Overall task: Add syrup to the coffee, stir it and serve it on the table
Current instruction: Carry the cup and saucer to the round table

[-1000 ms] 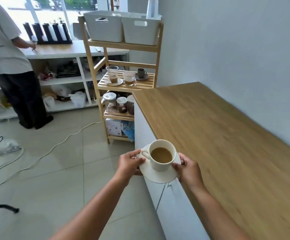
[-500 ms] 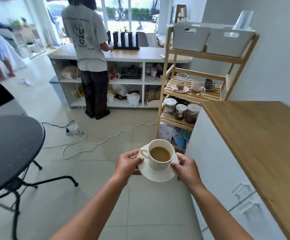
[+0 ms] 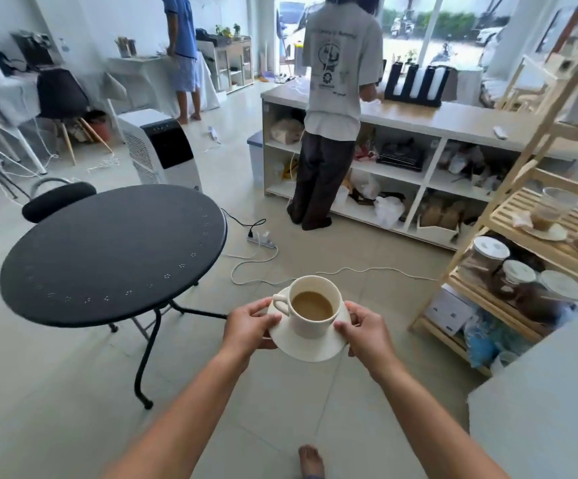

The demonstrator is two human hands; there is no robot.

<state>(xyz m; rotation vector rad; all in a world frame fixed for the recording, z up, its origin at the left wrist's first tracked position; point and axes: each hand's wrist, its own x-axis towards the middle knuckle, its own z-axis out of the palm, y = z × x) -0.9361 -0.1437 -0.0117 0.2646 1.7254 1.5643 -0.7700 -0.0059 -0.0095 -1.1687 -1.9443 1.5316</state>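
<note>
A white cup (image 3: 311, 319) of milky coffee stands on a white saucer (image 3: 306, 349), held in the air over the tiled floor. My left hand (image 3: 251, 324) grips the saucer's left rim and my right hand (image 3: 367, 331) grips its right rim. The cup's handle points left, toward my left thumb. A round black table (image 3: 111, 254) on thin black legs stands to the left, its near edge a little beyond my left hand, with nothing on it.
A wooden rack (image 3: 536, 243) with jars and glasses stands at right, a white counter corner (image 3: 543, 402) at lower right. A person (image 3: 336, 108) stands at the long shelf counter ahead, another (image 3: 184, 57) farther back. A power strip and cables (image 3: 263, 243) cross the floor. My bare foot (image 3: 310, 461) shows below.
The view has swung left, away from the wooden counter, bringing the black table fully into sight. Both hands keep the same hold on the saucer.
</note>
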